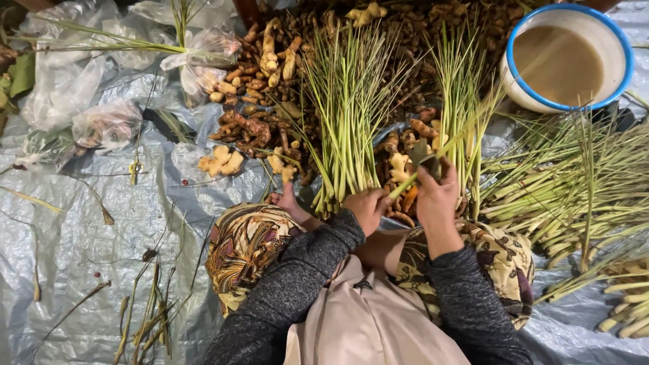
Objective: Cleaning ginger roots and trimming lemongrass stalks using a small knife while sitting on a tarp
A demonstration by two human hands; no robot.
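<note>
My left hand point(367, 206) grips the base of a single lemongrass stalk point(451, 146) that slants up to the right. My right hand point(438, 196) is closed on a dark knife point(426, 155), its blade held against that stalk. Both hands hover over my patterned lap, in front of two bundles of lemongrass: a big one point(345, 115) just left of my left hand and a thinner one point(460, 88) behind my right hand. Grey knit sleeves cover both forearms.
Heaps of turmeric and ginger roots point(263, 101) lie beyond the bundles. A white bowl with a blue rim point(625, 81) holding brownish water stands top right. More lemongrass point(581, 189) is piled at right. Plastic bags point(101, 122) and scraps lie on the grey tarp point(81, 236) at left.
</note>
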